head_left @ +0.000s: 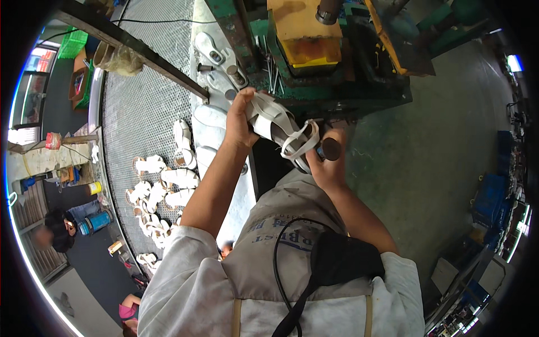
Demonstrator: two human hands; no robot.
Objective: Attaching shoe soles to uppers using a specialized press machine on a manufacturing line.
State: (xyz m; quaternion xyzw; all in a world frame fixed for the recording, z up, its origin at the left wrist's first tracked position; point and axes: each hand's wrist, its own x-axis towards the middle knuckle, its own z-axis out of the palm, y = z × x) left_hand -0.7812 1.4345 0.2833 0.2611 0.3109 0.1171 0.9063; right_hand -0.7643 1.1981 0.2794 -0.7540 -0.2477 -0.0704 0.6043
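Sandal, white and strappy, is what you have in both hands, held up in front of your body, just before the green machine and to the right of the pale surface where similar shoes lie. Your left hand has its grip closed on the toe end, thumb on the near side; most of its fingers are hidden. Your right hand grips the other end, below the ankle strap and beside a dark round heel that seems to belong to the same shoe.

The step in hand looks like turning or checking the sandal between your two grips; one frame cannot settle which. The next move, as I judge it, calls for steady support at both ends, the loose ankle strap kept free of your fingers, and care not to knock the neighbouring shoes by your left hand. More white shoes lie in a loose group on the mesh surface.

As for writing, your apron carries large blue lettering with a smaller line above it, upside down from this view and partly lost in the folds. No label or brand mark can be made out on the sandal.
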